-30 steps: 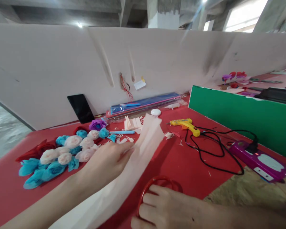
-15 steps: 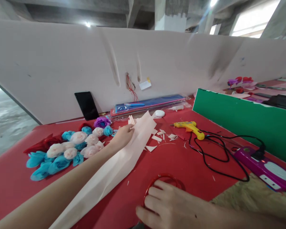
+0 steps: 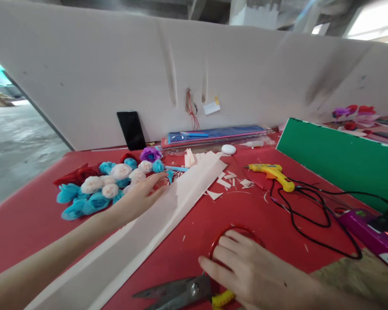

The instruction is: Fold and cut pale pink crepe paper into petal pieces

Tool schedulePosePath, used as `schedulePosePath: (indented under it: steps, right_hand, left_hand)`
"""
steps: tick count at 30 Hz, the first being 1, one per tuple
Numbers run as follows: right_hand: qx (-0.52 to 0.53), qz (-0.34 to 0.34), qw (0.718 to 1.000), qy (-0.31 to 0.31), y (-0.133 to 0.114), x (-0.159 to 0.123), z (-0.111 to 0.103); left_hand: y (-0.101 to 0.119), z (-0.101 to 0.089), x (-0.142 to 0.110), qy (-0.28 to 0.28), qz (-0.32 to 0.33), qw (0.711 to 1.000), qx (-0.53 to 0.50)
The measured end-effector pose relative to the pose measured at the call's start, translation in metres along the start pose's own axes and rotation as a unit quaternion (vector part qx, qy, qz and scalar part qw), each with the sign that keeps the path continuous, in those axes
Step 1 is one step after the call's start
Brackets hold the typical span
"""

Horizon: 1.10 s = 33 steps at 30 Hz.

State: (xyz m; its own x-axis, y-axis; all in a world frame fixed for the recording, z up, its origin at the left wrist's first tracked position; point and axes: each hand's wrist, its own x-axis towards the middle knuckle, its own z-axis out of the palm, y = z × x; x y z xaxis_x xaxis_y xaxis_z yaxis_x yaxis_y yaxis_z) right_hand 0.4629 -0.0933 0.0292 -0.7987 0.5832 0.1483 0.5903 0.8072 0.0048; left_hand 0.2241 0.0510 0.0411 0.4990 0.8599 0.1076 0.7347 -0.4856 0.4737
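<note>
Scissors (image 3: 195,289) at bottom centre are clasped in my right grip (image 3: 245,267), while I see my left grip (image 3: 142,194), loosely spread, beside the paper (image 3: 148,232) left of centre.

Overexposed opening (image 3: 373,22) upper right, soft shadows, stretched edges

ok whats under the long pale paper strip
Red table shows along both sides of the pale paper strip, so it probably continues underneath. Whatever lies directly beneath the strip is covered and can't be seen.
</note>
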Motion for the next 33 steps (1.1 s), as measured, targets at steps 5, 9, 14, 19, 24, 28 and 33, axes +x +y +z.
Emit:
schedulePosePath:
  steps: [5,9,14,19,24,28,33]
  right_hand:
    - [-0.038,0.016,0.999,-0.009,0.010,-0.003,-0.001]
    - [-0.105,-0.002,0.994,-0.006,0.024,-0.010,0.003]
    - [-0.134,0.007,0.991,-0.004,0.036,-0.009,-0.007]
    - [-0.143,0.006,0.990,-0.015,0.043,-0.004,-0.014]
    - [-0.150,0.000,0.988,-0.043,0.049,-0.003,-0.011]
    - [-0.126,0.011,0.990,-0.060,0.053,0.001,-0.010]
    - [-0.116,0.017,0.991,-0.065,0.054,0.002,-0.010]
  left_hand:
    - [-0.022,-0.001,-0.035,-0.031,0.085,0.996,0.000]
    - [-0.042,0.003,-0.052,-0.079,0.156,0.984,0.038]
    - [-0.049,0.004,-0.057,-0.107,0.180,0.977,0.038]
    - [-0.045,0.004,-0.060,-0.159,0.199,0.966,0.039]
    - [-0.048,0.012,-0.065,-0.156,0.232,0.959,0.051]
    - [-0.049,0.015,-0.065,-0.156,0.239,0.957,0.057]
    - [-0.048,0.014,-0.063,-0.165,0.244,0.952,0.081]
